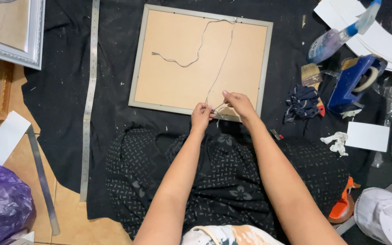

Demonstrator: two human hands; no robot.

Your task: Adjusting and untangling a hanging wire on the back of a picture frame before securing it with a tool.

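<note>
Left hand and right hand — both pinching the cord at the near edge of the frame, laid face-down on black cloth.

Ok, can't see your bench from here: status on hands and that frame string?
Both hands, left and right, pinching string at frame's near edge. Nothing in the way.

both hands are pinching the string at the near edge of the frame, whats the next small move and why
Probably draw the string taut toward the near rail. The left hand and right hand pinch it at the frame edge, yet its far end lies in a loose squiggle across the backing board.
</note>
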